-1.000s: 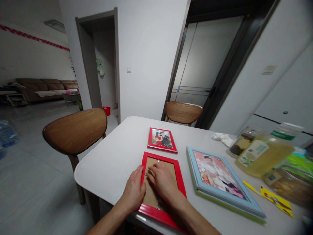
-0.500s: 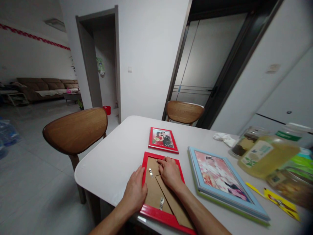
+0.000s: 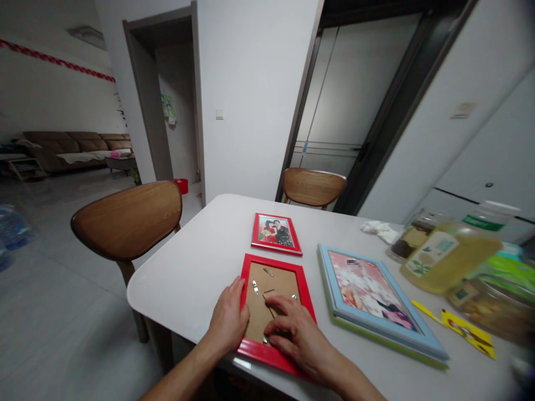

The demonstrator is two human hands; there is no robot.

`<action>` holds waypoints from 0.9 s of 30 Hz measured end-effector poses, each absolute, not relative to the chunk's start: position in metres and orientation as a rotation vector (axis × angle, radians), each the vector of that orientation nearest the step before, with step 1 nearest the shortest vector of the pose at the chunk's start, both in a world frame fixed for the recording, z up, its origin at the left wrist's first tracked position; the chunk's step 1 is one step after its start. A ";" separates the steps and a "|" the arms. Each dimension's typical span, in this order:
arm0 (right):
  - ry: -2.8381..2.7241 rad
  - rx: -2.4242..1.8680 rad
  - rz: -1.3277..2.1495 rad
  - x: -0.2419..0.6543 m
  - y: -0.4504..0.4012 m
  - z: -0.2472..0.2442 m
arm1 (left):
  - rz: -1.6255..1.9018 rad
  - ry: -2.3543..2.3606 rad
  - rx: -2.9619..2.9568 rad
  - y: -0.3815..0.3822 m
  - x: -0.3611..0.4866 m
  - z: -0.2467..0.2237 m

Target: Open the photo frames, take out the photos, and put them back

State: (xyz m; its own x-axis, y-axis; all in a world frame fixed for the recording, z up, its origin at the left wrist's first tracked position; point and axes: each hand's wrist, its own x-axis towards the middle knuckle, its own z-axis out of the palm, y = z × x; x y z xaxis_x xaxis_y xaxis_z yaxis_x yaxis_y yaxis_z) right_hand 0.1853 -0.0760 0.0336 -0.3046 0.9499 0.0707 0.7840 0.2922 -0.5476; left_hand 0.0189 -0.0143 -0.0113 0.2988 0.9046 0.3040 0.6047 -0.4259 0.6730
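Note:
A red photo frame (image 3: 307, 295) lies face down on the table, its brown backing board (image 3: 256, 317) showing metal clips. My left hand (image 3: 228, 314) grips its left border, with the thumb at the inner edge. Over the lower part of the board is my right hand (image 3: 295, 334), its fingers bent and apart, the tips near the bottom clip (image 3: 264, 340). Whether they touch that clip is hard to tell. The stand flap is mostly hidden under this hand. Just beyond lies a smaller red frame (image 3: 276, 233) with a couple's photo, face up.
To the right, a light blue photo frame (image 3: 382, 303) rests on a green one. Beyond it stand a glass jar (image 3: 418, 231), a bottle of yellow liquid (image 3: 453, 245) and a yellow packet (image 3: 468, 334). Wooden chairs (image 3: 129, 220) flank the white table (image 3: 184, 278).
My right hand has moved from the top clip down toward the bottom of the backing, its fingers spreading. The top clip now shows, lying at a slant. My left hand stays on the border.

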 end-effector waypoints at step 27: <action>-1.802 -1.658 0.321 0.182 -0.063 0.071 | 0.977 0.981 1.230 -0.003 -0.003 0.039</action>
State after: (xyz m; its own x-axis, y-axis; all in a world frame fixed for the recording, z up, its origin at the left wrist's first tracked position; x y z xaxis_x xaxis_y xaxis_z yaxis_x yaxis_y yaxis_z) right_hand 0.1824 -0.0635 0.0709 0.0207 0.9543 0.2981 0.7925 0.1662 -0.5868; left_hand -0.0032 -0.0031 0.0394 0.2859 0.9563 -0.0615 -0.0572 0.0811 0.9951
